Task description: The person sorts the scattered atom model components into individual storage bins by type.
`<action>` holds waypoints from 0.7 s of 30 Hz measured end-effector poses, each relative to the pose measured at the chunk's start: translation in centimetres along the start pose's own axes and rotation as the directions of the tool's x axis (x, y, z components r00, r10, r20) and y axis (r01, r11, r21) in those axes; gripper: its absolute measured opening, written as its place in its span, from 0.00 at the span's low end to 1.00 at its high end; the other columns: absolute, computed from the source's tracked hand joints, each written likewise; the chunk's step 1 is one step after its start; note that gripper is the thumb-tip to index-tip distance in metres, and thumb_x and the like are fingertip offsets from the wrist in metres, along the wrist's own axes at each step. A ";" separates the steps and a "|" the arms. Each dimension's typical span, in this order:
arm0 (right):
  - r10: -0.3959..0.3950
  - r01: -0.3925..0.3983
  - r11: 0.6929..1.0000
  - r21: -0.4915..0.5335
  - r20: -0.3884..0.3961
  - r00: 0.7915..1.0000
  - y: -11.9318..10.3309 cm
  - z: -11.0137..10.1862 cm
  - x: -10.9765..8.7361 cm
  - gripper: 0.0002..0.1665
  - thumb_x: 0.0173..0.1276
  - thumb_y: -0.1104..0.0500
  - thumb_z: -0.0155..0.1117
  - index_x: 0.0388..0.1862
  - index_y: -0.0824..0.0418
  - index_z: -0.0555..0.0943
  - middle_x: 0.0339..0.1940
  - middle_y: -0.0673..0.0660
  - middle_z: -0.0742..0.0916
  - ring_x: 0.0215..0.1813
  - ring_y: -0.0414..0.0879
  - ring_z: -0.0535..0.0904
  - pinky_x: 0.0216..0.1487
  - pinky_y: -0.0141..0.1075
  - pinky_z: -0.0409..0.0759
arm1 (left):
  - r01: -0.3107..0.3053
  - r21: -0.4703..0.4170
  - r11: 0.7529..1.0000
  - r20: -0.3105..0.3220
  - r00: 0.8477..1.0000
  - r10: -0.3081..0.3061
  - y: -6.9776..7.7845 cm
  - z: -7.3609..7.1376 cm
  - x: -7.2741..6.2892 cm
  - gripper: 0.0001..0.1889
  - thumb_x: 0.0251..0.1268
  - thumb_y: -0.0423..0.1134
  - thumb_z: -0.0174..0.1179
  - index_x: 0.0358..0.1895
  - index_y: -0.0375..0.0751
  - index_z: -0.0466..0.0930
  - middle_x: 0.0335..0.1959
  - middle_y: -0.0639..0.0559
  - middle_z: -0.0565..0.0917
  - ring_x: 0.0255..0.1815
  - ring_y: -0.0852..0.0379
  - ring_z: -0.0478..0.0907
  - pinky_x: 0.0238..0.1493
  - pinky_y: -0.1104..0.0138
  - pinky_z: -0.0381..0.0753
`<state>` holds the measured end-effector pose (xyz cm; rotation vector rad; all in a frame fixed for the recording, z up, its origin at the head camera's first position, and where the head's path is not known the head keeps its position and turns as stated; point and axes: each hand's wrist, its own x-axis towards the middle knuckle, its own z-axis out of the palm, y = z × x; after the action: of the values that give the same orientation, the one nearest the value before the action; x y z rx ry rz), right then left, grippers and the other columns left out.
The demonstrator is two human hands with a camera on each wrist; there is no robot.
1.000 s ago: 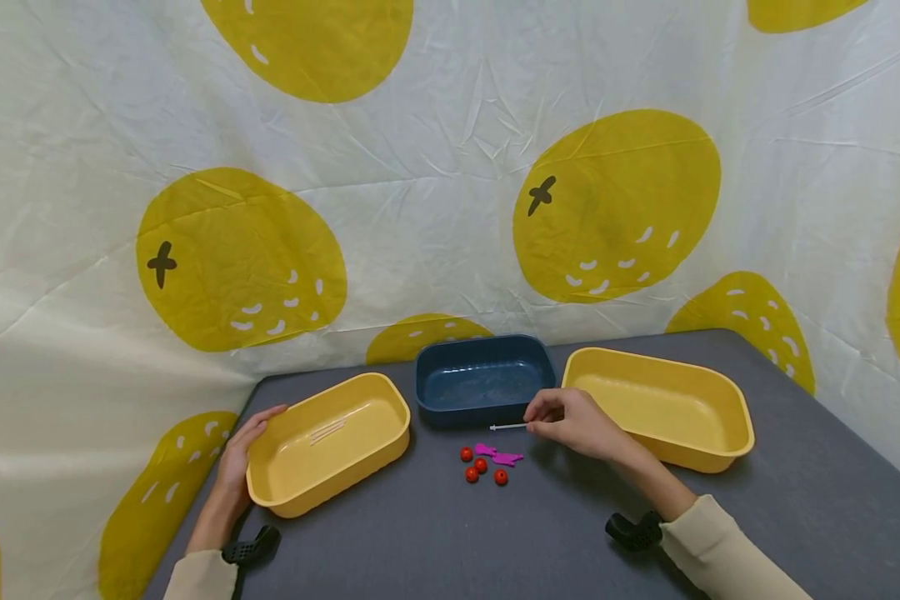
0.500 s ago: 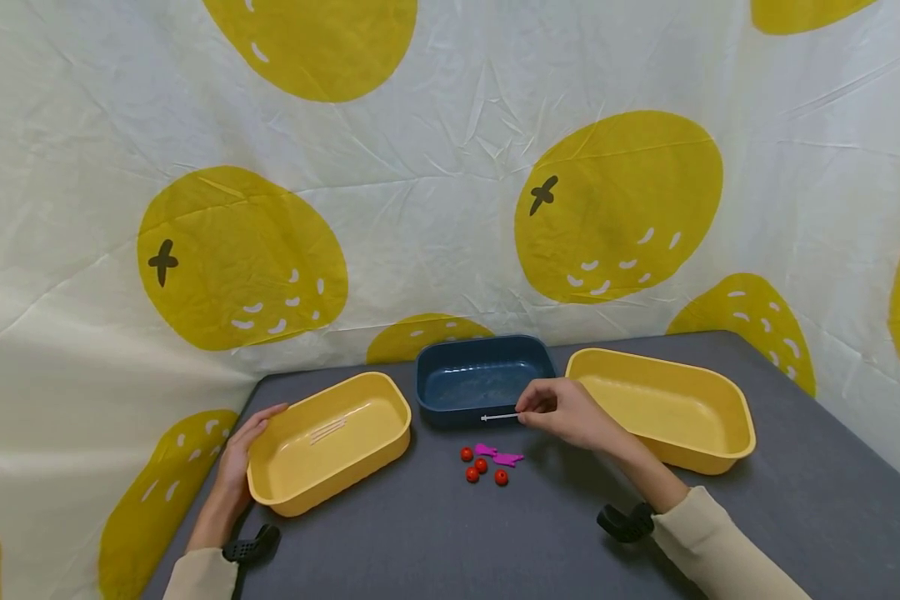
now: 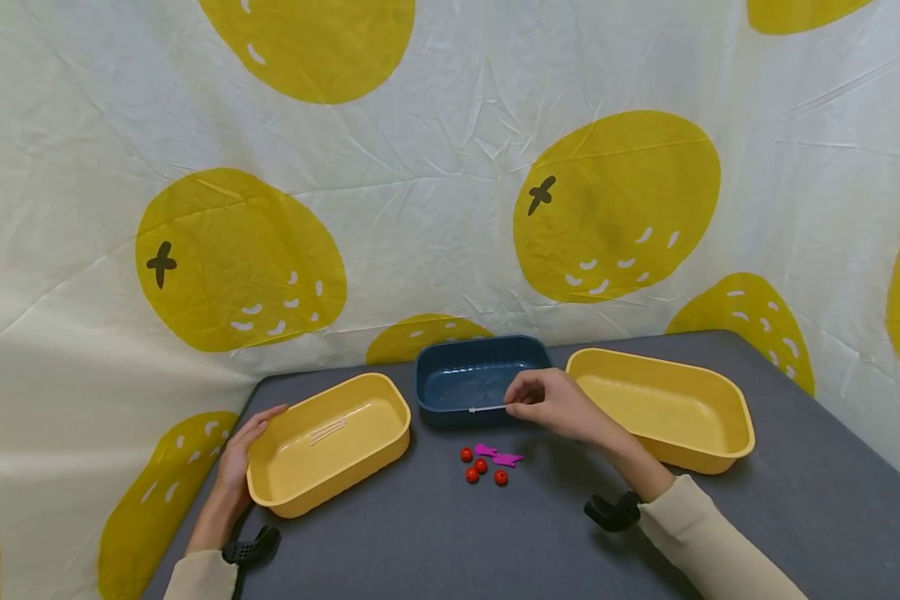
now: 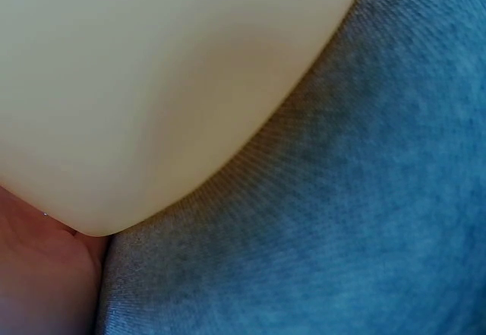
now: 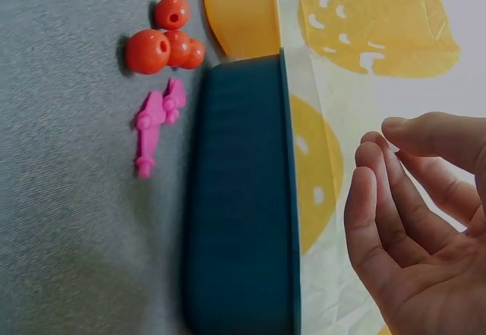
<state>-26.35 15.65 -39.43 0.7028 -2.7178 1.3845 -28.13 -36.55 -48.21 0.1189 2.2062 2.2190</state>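
Observation:
My right hand (image 3: 558, 404) pinches a thin white stick (image 3: 487, 409) with a small flared tip, pointing left over the front rim of the dark blue bin (image 3: 442, 420). In the right wrist view the thumb and fingertips (image 5: 393, 127) come together and the stick does not show. My left hand (image 3: 238, 457) rests against the outer left end of a yellow bin (image 3: 345, 477), fingers extended along its side. A few thin pale sticks (image 3: 327, 431) lie in that bin. Several red beads (image 3: 472, 474) and small magenta plastic pieces (image 3: 506, 459) lie on the table before the blue bin.
A second yellow bin (image 3: 690, 455) stands right of the blue one, partly behind my right forearm. All stand on a dark grey cloth-covered table (image 3: 435, 542). A white curtain (image 3: 435, 250) with yellow fruit prints hangs behind the table's far edge.
My right hand has moved left and slightly farther away, carrying the white stick from in front of the blue bin to over its front rim. The left hand stays put.

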 end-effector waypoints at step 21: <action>-0.029 0.029 0.999 -0.014 -0.006 1.000 -0.8 0.1 0.6 0.03 0.67 0.60 0.73 0.39 0.56 0.88 0.35 0.50 0.89 0.37 0.44 0.82 0.42 0.31 0.82 | -0.008 -0.011 1.000 -0.010 1.000 0.008 0.0 0.2 -0.1 0.29 0.88 0.49 0.37 0.79 0.34 0.60 0.64 0.70 0.77 0.65 0.74 0.75 0.62 0.80 0.76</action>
<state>-26.59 14.92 -38.78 0.7329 -2.6983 1.3580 -28.02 -36.40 -48.21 0.1179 2.2026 2.2401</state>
